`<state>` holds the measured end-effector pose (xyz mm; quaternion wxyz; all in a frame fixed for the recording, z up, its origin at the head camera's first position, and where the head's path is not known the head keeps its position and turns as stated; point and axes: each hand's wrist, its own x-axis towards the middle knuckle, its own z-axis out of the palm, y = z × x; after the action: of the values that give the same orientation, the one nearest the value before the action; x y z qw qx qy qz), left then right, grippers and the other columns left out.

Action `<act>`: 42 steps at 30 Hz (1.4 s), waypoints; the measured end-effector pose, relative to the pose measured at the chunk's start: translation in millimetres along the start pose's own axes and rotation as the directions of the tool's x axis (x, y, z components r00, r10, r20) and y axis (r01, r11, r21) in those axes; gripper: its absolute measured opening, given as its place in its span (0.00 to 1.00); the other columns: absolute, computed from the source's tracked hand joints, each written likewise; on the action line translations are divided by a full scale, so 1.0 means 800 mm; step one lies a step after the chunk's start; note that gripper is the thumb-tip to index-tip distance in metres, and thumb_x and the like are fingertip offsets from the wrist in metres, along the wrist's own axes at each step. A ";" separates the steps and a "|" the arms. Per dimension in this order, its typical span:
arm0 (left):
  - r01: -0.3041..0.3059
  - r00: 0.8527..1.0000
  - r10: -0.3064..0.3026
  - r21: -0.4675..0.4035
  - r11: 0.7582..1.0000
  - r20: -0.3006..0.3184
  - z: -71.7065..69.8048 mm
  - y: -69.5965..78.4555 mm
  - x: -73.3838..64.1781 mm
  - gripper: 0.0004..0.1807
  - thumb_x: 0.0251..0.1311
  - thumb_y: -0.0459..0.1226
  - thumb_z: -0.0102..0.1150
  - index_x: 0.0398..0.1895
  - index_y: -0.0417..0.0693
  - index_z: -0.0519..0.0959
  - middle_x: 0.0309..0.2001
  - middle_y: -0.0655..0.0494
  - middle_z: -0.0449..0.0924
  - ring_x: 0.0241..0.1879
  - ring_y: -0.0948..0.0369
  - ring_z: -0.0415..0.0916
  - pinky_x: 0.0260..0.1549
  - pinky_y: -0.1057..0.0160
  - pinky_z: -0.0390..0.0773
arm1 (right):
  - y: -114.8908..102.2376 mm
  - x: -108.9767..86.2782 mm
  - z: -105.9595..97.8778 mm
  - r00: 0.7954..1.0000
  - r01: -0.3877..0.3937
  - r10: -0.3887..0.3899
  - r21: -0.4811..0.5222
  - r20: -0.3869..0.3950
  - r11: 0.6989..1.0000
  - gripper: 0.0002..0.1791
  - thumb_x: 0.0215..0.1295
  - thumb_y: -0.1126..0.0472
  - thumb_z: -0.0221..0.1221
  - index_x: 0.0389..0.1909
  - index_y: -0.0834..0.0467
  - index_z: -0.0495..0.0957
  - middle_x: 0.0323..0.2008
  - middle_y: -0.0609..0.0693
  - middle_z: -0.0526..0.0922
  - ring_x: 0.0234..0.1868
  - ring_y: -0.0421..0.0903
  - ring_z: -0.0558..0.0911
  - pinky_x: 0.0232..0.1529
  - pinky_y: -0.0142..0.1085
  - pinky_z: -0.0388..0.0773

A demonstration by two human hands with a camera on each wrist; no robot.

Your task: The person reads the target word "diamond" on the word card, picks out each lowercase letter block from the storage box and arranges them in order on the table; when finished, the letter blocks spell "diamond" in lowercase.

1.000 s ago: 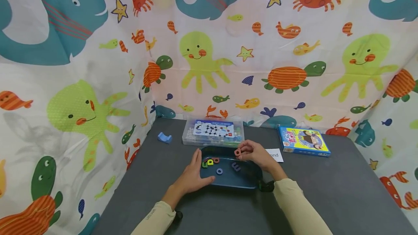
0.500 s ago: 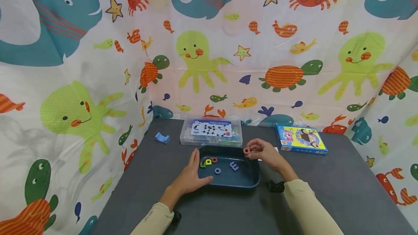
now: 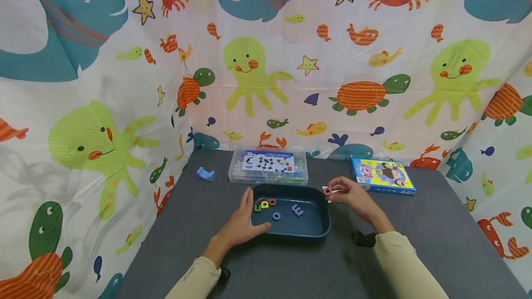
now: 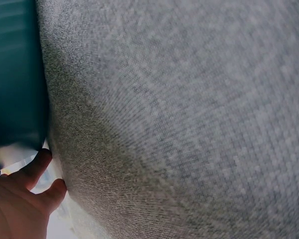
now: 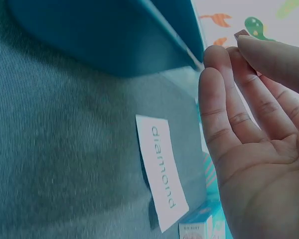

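Note:
A dark blue tray (image 3: 291,234) stands on the table with several small letter pieces inside, among them a purple m (image 3: 297,210), a purple o (image 3: 276,216), a yellow letter (image 3: 264,205) and a green letter (image 3: 257,208). My left hand (image 3: 241,225) rests along the tray's left side, fingers straight and thumb spread by the near rim. Past the tray's right rim, my right hand (image 3: 353,197) pinches a reddish-brown letter piece (image 3: 328,191) with a round hole. Below that hand lies a white card (image 5: 162,172) printed "diamond", partly covered in the head view.
Behind the tray sits a clear plastic case (image 3: 268,167) of small parts. A blue and yellow box (image 3: 383,176) lies at the back right, a light blue curved piece (image 3: 205,174) at the back left. A sea-animal curtain (image 3: 266,82) hangs around the table.
My right hand has moved right with the reddish-brown letter piece, from over the tray to beyond its right rim, above the card. The left hand stays at the tray.

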<state>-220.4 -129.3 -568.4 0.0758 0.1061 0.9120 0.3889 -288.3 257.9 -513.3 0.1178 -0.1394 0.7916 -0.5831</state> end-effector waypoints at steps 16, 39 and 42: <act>0.001 1.000 -0.001 -0.004 1.000 -0.002 -0.002 0.000 -0.001 0.66 0.64 0.61 0.68 0.89 0.47 0.36 0.88 0.50 0.28 0.80 0.39 0.56 0.71 0.32 0.62 | 0.016 -0.018 -0.045 0.978 -0.078 0.083 0.034 -0.192 0.996 0.29 0.75 0.63 0.67 0.68 0.69 0.68 0.62 0.67 0.82 0.53 0.49 0.86 0.58 0.44 0.83; 0.006 1.000 -0.006 -0.005 1.000 0.014 -0.004 -0.003 0.001 0.65 0.64 0.61 0.68 0.89 0.50 0.35 0.88 0.53 0.28 0.81 0.40 0.53 0.72 0.32 0.60 | 0.051 -0.034 -0.087 0.894 -0.269 0.232 -0.045 -0.384 0.962 0.29 0.76 0.62 0.64 0.69 0.69 0.65 0.62 0.69 0.78 0.45 0.42 0.85 0.44 0.29 0.83; 0.001 1.000 -0.001 -0.008 1.000 0.009 -0.003 -0.003 0.001 0.65 0.64 0.61 0.68 0.89 0.49 0.36 0.88 0.51 0.28 0.81 0.40 0.52 0.72 0.31 0.60 | 0.060 -0.036 -0.091 0.886 -0.294 0.245 -0.068 -0.394 0.953 0.28 0.76 0.62 0.65 0.69 0.69 0.66 0.63 0.69 0.78 0.46 0.43 0.83 0.43 0.31 0.82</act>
<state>-222.1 -132.1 -568.9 0.0804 0.1069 0.9101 0.3923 -290.8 346.5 -536.8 0.0328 0.0810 0.8460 -0.5260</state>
